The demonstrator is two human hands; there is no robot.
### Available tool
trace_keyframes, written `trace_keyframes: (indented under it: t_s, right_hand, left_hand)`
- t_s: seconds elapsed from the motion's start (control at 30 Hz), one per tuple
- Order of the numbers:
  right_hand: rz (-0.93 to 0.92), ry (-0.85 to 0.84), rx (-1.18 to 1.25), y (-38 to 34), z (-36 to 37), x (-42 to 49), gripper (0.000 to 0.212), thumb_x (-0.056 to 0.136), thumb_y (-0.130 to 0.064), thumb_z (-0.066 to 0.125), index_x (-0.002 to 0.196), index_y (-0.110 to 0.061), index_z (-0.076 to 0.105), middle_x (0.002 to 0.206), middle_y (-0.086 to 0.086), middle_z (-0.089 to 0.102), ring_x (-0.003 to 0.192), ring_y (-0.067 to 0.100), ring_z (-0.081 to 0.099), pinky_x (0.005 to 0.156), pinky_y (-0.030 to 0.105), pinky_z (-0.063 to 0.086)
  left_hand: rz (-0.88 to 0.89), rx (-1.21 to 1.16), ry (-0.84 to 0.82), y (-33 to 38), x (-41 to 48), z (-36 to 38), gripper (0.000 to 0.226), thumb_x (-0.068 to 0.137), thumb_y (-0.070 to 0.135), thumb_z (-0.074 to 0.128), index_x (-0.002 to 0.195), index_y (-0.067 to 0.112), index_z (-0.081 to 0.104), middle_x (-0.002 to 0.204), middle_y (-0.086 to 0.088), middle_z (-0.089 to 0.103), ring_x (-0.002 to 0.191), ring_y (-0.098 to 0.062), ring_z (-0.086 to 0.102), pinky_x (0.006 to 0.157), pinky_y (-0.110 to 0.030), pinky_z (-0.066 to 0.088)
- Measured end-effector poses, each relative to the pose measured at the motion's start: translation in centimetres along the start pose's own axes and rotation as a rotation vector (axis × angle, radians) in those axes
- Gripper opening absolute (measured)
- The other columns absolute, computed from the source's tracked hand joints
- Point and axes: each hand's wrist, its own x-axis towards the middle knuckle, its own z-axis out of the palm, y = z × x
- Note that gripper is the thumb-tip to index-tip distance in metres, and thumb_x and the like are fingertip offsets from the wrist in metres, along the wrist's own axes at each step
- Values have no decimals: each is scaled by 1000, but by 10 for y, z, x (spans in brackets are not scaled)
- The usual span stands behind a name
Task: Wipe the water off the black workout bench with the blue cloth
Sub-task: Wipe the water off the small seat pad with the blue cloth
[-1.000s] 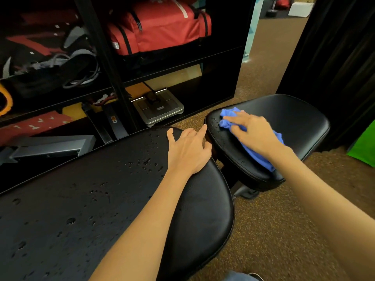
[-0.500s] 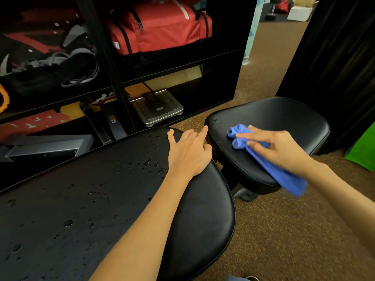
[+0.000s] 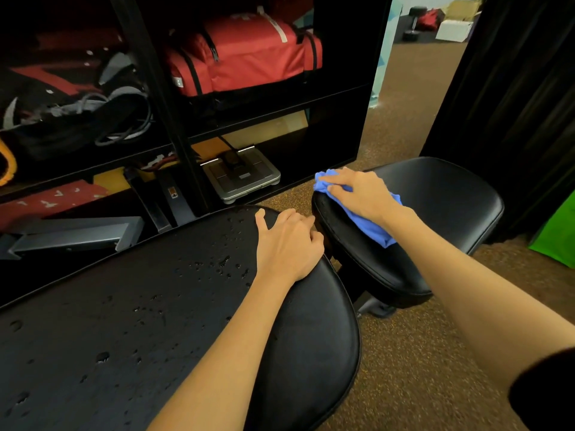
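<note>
We note a grey metal bracket (image 3: 71, 234) on the floor at far left, below a dark shelf unit (image 3: 174, 119). The shelves carry a red bag (image 3: 249, 54) on an upper level and a flat grey scale (image 3: 241, 177) on the lowest level.

In front of the shelves lies the bench (image 3: 311, 353). Its long pad (image 3: 124, 321) fills the lower left. Water drops (image 3: 217, 264) are scattered over the far part of this pad; the near right edge looks dry.

The left hand (image 3: 287, 244) rests palm down at the rounded end of the long pad, just right of the thickest drops. Its fingers are loosely spread, only slightly bent, and hold nothing.

Across a narrow gap sits the seat pad (image 3: 435, 197). The blue cloth (image 3: 376, 233) lies bunched on the left part of this pad, its front end reaching the pad's far left rim. The right hand (image 3: 361, 194) lies on top of the cloth, fingers stretched forward and pressing it down onto the pad. We cannot tell whether the thumb grips the cloth.

Brown carpet (image 3: 420, 353) covers the floor. A black curtain (image 3: 513, 88) hangs behind the seat pad, and a green bag (image 3: 557, 237) shows at the far right edge
</note>
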Motion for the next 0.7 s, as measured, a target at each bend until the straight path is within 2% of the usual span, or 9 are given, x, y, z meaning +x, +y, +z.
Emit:
trace_keyframes:
  t_s: [0.03,0.1,0.27,0.37,0.47,0.53,0.63,0.7]
  right_hand:
    - [-46,-27,-1,-1,-1,-6,31,97,-30,48,126,-33,58,140,2,51,134,22,40,99,37,37]
    - [-154,-72,-9,-2,-5,-24,32,95,-32,51,127,-36,58,146,0,44,135,19,39,101,35,38]
    - [-269,-111,68,11,-22,-69,32,93,-31,56,124,-33,61,138,-10,49,135,1,31,108,15,25]
    - [-201,-33,117,21,-20,-59,30,93,-28,58,122,-30,63,134,-6,55,134,9,39,109,19,29]
    - [-42,50,67,21,-10,-26,29,96,-28,52,122,-26,63,127,7,62,127,26,48,100,33,39]
    - [18,39,-23,15,-1,-3,32,98,-28,46,125,-22,60,127,10,59,123,32,49,97,39,38]
    - [-57,-34,-121,-5,9,11,34,99,-28,40,130,-23,55,127,9,56,123,34,45,97,44,36]
    - [-113,-70,-117,-14,13,3,35,99,-27,42,131,-24,55,133,12,52,129,31,40,101,42,34]
  left_hand:
    - [-2,2,4,0,0,0,28,91,32,33,91,24,60,91,11,55,113,-9,48,113,-56,3]
    - [0,11,9,0,-1,0,26,91,34,33,85,24,56,86,10,51,108,-9,49,113,-55,5]
    - [2,24,9,3,1,-1,29,93,41,34,92,25,58,89,10,50,112,-10,48,112,-54,4]
    - [-2,21,-1,2,0,-2,38,93,43,34,111,24,61,105,7,58,123,-10,43,112,-54,0]
    - [-6,14,-19,1,-1,-2,44,94,44,34,128,24,55,118,6,57,130,-11,39,113,-54,-2]
    - [-10,-18,-18,2,-3,-4,47,95,42,35,136,23,48,129,5,54,135,-11,35,114,-53,-3]
    - [-7,-113,9,3,-5,-9,46,97,34,38,142,22,42,140,4,47,139,-10,28,116,-50,-3]
    - [-5,-157,2,1,-7,-14,45,98,28,38,142,21,41,142,4,45,139,-10,28,117,-48,0]
